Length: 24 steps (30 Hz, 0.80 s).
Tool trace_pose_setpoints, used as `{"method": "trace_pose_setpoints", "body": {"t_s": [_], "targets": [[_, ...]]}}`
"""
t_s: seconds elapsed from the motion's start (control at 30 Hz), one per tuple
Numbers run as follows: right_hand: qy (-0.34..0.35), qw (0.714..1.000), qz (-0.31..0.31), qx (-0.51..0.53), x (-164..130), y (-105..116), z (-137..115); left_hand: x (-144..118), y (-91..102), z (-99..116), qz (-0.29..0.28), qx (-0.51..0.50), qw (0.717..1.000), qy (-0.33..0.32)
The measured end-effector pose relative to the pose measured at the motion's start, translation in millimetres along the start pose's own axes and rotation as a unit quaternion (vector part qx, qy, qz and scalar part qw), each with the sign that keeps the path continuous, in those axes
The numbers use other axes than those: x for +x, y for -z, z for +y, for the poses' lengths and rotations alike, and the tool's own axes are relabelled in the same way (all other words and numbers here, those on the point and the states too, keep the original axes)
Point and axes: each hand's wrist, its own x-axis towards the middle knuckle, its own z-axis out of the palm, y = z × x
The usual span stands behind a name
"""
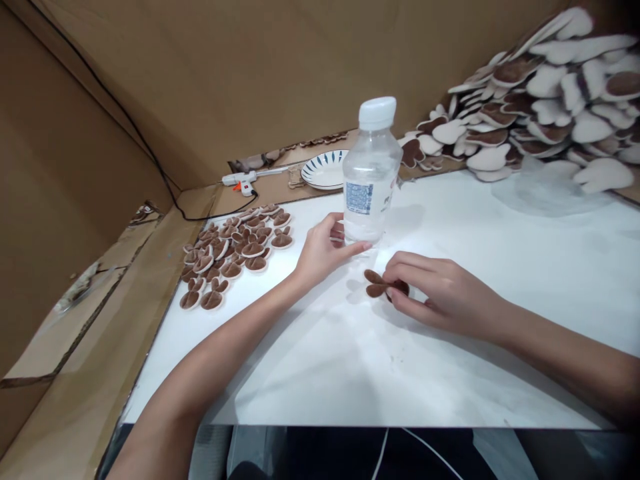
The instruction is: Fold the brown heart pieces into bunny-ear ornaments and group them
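Right hand point(440, 297) pinches brown piece point(376, 284); left hand point(323, 252) grips bottle point(370, 177) just beyond (upright). Finished pile point(235, 250) left, plate point(325, 170) behind.

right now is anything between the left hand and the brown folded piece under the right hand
Nothing visible. The left hand rests at the base of the water bottle, and only bare white table lies between it and the brown piece pinned by the right hand.

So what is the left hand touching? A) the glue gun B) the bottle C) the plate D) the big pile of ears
B: the left hand has its fingers at the base of the bottle, while the plate and glue gun lie farther back, untouched.
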Motion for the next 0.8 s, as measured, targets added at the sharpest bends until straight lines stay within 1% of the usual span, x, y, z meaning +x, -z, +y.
{"method": "trace_pose_setpoints", "body": {"t_s": [0.13,0.3,0.4,0.5,0.6,0.67,0.8], "targets": [[-0.004,1.000,-0.001,0.001,0,1,0,1,3.4,-1,0.003,-0.013,1.000,0.013],[-0.005,1.000,0.003,0.002,-1,2,1,4,14.7,-7,-0.037,-0.051,0.997,0.037],[0.002,1.000,0.004,0.000,-2,1,2,7,20.4,-7,-0.060,-0.091,0.992,0.070],[0.000,1.000,0.005,0.000,-2,1,3,8,21.9,-6,-0.078,-0.131,0.982,0.108],[0.006,1.000,0.006,0.001,-2,1,3,8,18.9,-6,-0.088,-0.165,0.974,0.129],[0.013,1.000,0.005,0.002,-1,1,3,8,13.7,-6,-0.090,-0.183,0.970,0.135],[0.010,1.000,0.006,0.001,-1,1,4,5,-6.1,-1,-0.071,-0.191,0.968,0.146]]}}
